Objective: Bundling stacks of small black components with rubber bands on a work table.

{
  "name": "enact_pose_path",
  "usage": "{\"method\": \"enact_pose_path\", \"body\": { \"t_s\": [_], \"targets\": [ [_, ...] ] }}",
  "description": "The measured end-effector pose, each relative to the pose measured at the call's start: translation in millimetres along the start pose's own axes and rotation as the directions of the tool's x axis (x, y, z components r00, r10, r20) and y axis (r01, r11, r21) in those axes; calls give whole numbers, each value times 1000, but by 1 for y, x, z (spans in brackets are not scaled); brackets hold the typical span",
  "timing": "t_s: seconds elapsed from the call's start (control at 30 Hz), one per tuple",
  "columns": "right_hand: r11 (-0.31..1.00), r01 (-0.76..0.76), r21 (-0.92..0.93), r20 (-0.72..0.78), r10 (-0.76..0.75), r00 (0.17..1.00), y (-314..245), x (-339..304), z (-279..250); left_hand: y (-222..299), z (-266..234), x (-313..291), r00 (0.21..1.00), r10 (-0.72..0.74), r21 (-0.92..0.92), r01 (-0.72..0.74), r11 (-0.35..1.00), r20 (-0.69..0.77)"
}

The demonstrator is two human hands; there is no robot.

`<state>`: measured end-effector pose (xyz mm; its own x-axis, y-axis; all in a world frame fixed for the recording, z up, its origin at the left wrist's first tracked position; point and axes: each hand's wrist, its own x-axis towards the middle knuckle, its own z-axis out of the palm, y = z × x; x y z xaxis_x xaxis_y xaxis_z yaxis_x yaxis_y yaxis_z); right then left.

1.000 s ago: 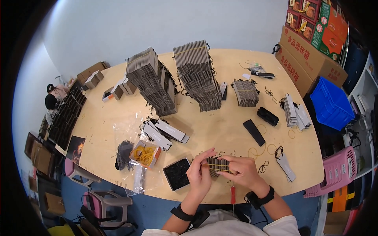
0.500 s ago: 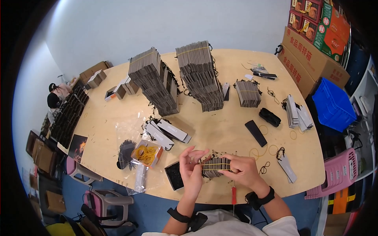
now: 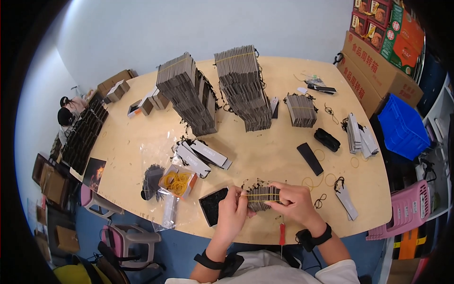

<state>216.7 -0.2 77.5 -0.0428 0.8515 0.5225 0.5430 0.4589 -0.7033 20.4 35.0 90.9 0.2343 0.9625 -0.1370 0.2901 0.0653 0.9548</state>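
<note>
A small bundle of grey card tags with black cords is held near the table's front edge. A yellow rubber band stretches across it. My left hand closes on the bundle's left end, thumb and fingers bent around it. My right hand grips the right end between thumb and fingers. Just left of my left hand lies an open dark box with black contents. Below the bundle is a red-handled screwdriver. An open box of yellow rubber bands sits farther left on clear plastic.
Two tall stacks of banded tags, a left stack and a right stack, rise at the back, beside a shorter bundle. White tags lie mid-table. Right: a black case, loose white tags, a blue crate.
My left hand's fingers, raised and spread before, have come down and closed around the bundle's left end. My right hand keeps its grip on the right end.
</note>
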Motion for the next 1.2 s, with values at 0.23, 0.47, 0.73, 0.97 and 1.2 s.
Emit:
{"method": "enact_pose_path", "body": {
  "t_s": [0.23,0.47,0.73,0.97,1.2],
  "targets": [
    [1000,-4,-24,29,5,1000,-6,5,-4,-12,-9,2,978,91,-68,-80,995,187],
    [999,29,-36,68,-27,997,-5,6,-8,-22,-10,6,970,120,-139,-92,986,212],
    [995,96,-7,123,-94,988,-4,10,-10,-25,-10,13,968,129,-194,-87,977,215],
    [993,116,-15,145,-113,983,1,8,-10,-21,-8,27,965,59,-272,14,962,257],
    [988,151,-29,151,-145,978,3,10,-10,-16,-11,39,944,-47,-296,150,943,328]
  ]
}}
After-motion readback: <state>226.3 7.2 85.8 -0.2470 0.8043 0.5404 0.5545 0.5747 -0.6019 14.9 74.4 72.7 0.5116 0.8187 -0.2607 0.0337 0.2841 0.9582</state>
